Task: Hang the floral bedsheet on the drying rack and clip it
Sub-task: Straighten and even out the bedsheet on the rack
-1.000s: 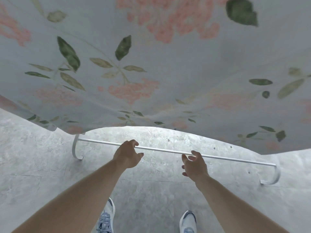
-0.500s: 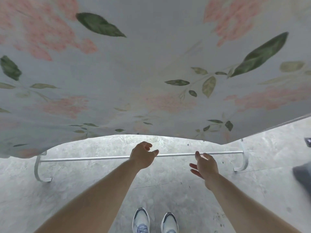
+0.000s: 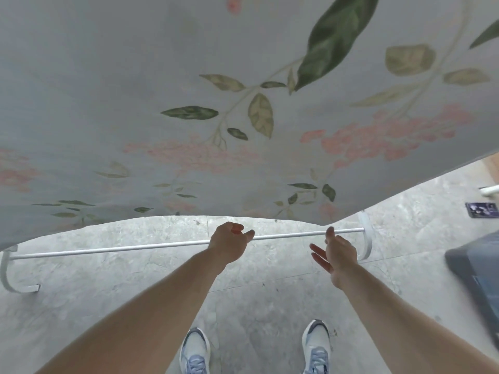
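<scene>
Bedsheet (image 3: 167,85) smooth, floral | rack bar (image 3: 113,249) thin, white | floor (image 3: 89,295) mottled

Two pale sneakers (image 3: 195,354) stand on grey concrete floor (image 3: 81,279); a dark card (image 3: 483,210) lies far right.

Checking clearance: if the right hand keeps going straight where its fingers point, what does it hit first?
Probably the white rail of the rack; the right hand has open fingers aimed at it, with the bedsheet's hem just beyond. Depth unclear.
</scene>
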The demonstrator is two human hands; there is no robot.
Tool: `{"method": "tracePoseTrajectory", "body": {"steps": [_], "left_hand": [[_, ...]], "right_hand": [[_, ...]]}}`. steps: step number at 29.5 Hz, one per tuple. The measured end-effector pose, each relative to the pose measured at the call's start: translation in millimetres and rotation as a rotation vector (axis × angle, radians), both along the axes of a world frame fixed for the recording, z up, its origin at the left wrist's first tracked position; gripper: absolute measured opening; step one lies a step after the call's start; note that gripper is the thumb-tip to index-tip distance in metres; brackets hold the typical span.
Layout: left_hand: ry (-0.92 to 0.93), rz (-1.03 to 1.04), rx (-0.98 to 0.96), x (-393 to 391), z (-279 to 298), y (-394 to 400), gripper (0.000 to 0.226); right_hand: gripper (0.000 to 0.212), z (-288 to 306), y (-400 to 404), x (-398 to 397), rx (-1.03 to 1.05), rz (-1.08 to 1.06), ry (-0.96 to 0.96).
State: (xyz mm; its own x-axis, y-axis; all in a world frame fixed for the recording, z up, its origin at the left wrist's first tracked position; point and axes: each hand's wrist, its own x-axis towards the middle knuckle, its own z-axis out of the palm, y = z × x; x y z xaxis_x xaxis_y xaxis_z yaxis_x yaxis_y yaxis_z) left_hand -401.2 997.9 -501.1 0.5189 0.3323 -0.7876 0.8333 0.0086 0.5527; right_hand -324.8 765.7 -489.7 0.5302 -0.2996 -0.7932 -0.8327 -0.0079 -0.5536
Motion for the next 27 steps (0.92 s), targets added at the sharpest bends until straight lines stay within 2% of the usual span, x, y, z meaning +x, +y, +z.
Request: {"method": "tracePoseTrajectory", "body": {"steps": [7,12,17,22,27], "left_hand": [[0.027,0.164,-0.040,26,-11,-65,0.042],[0.026,0.319,-0.057,33,-12,-110,0.042],[0.029,0.442,-0.128,42,-20,-130,0.045],[0.007,0.536,-0.202,56,-42,-125,0.046],[-0.028,0.583,-0.241,67,-68,-120,0.051]], "right_hand": [[0.071,-14,-37,47,0.099,0.077,0.033],[0.060,-20,-42,69,0.209,0.101,0.112],[0.066,-28,-47,91,0.273,0.066,0.164],[0.058,-52,-48,103,0.344,-0.042,0.121],[0.038,-77,-45,106,0.253,-0.052,0.082]]}}
